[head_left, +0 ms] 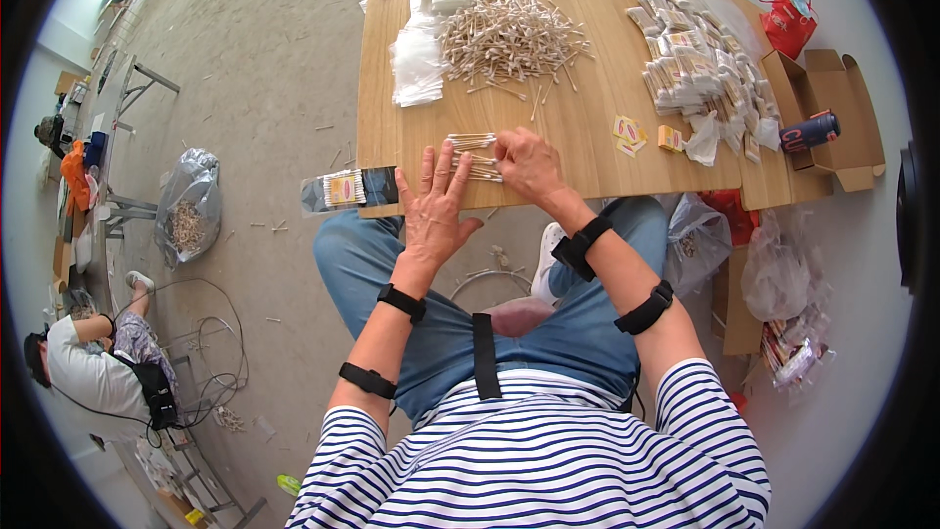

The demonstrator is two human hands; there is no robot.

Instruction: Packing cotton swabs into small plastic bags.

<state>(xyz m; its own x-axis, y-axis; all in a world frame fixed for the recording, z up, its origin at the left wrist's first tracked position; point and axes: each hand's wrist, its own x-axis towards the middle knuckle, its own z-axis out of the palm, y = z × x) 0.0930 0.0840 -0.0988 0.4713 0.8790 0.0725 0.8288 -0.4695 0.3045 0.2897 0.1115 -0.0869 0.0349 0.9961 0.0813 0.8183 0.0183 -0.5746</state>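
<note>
A small row of cotton swabs (474,159) lies side by side at the near edge of the wooden table, between my two hands. My left hand (434,204) is stretched flat with fingers spread, its fingertips at the left ends of the swabs. Curled at their right ends is my right hand (530,165), thumb and forefinger closed on the swab tips. Left of my left hand, a clear packet of swabs (343,189) with a yellow and red label rests at the table corner, partly on a dark strip (379,186).
Beyond my hands lie a large heap of loose swabs (514,34) and stacked clear bags (418,64). Filled packets (685,59) pile up at right, near label cards (630,134), an open carton (842,108) and a dark can (811,131). Another person (98,362) sits at far left.
</note>
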